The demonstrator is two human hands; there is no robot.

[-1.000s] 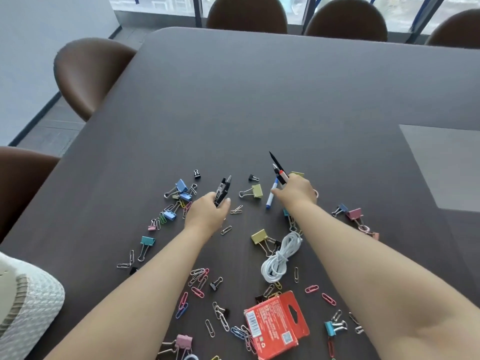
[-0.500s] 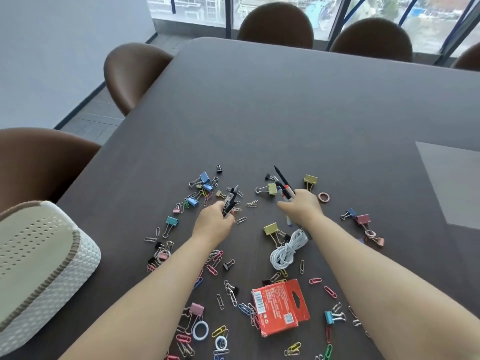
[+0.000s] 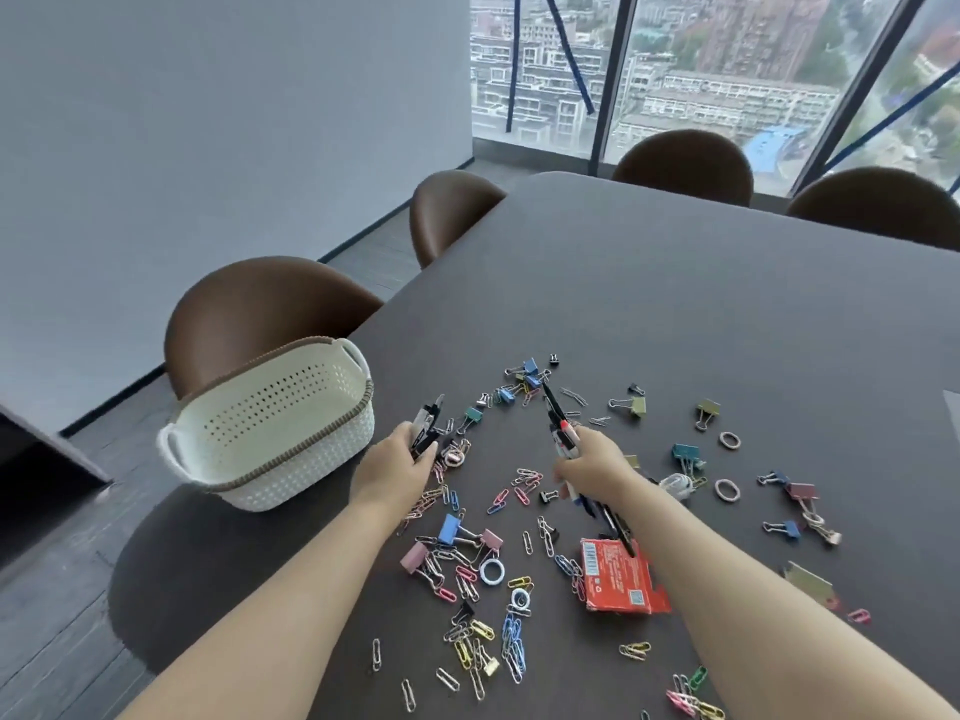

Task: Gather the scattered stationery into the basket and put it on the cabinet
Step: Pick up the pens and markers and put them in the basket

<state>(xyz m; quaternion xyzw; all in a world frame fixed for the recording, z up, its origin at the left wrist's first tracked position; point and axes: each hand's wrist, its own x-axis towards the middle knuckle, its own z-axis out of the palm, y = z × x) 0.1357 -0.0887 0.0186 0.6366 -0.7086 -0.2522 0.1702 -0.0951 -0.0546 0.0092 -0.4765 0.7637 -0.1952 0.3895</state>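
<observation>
The white plastic basket, pierced with small round holes and edged with a brown braided rim, sits at the left edge of the dark matte table. The left hand, near it, curls its fingers round black snips. The right hand grips a bundle of slim pens (ends jutting both ways). Coloured wire paper clips and binder clips lie strewn around a flat red carton.
</observation>
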